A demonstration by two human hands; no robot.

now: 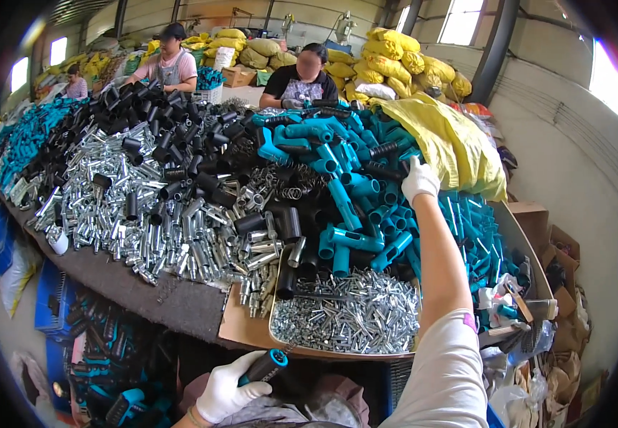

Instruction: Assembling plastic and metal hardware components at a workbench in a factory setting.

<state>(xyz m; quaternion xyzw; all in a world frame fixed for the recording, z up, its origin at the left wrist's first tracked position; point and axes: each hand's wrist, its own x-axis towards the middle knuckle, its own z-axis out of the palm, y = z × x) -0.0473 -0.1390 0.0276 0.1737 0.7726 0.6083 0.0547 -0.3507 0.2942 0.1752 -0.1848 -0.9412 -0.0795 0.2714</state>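
Low in front of me, my left hand (229, 391), in a white glove, is closed round a black tool handle (260, 369) with a teal ring at its upper end. A thin dark wire or spring seems to stick out of that end. My right hand (421, 180), also gloved, is stretched far forward over the heap of teal plastic housings (348, 200). Its fingers are bent among the upper housings beside a yellow sack (458, 146). What lies between those fingertips is mostly hidden. A shallow tray of small metal pins (351, 314) lies below my right forearm.
Silvery metal shafts (120, 207) and black sleeves (155, 121) are heaped on the table to the left. Blue crates (55, 307) and finished black-and-teal handles (109, 357) sit below its edge. Two co-workers (298, 84) (170, 60) work across the table. Cardboard boxes (537, 228) stand at right.
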